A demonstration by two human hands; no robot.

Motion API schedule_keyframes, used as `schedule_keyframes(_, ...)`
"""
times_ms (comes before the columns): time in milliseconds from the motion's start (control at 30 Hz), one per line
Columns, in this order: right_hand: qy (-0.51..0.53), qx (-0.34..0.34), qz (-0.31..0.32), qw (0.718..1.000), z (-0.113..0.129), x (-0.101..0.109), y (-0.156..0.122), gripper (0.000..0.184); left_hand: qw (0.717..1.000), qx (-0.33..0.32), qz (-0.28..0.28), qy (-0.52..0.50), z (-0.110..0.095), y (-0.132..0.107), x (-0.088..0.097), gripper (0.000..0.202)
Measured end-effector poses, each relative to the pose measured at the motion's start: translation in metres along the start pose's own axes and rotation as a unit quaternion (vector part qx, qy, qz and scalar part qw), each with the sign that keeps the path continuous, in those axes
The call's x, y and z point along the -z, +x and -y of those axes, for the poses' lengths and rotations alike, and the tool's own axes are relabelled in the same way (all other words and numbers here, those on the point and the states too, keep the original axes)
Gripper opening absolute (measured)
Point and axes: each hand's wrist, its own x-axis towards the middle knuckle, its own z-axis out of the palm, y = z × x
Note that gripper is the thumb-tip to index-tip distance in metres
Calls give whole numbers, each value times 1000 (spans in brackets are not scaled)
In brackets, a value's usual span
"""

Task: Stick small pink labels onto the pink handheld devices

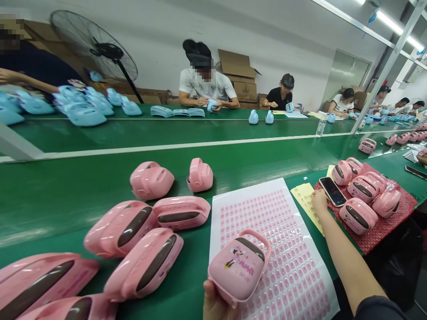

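My left hand (218, 303) grips a pink plastic handled case (237, 271) by its lower left edge. The case is tilted, with a mouse cartoon and lettering on its front, a dark strip along the top and a looped handle. Beneath it lies a white sheet of small pink oval stickers (267, 209). Farther right, my right hand (319, 202) is closed at the edge of a yellow sticker sheet (305, 198), beside a phone (332, 192). What its fingertips hold, if anything, is too small to make out.
Several pink cases (143, 262) stand at left; more sit on red bubble wrap (398, 218) at right. Across the green bench (173, 138), people handle light-blue cases (83, 113). A bottle (320, 126) and metal post (383, 66) stand right. A fan (106, 51) is behind.
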Motion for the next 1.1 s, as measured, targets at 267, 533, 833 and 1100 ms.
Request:
schedule_keyframes(267, 188, -116, 93, 971, 0, 18, -5, 28, 994, 91, -57, 35, -2, 4, -22, 52)
schedule_keyframes(533, 376, -93, 188, 903, 68, 60, -37, 35, 944, -17, -258, 206, 4, 16, -72, 61)
schedule_keyframes(833, 382, 56, 417, 823, 172, 95, -122, 15, 906, -26, -264, 329, 17, 18, -110, 64)
schedule_keyframes(1100, 337, 70, 410, 845, 174, 89, -122, 9, 903, -25, -281, 323, 18, 13, -118, 65)
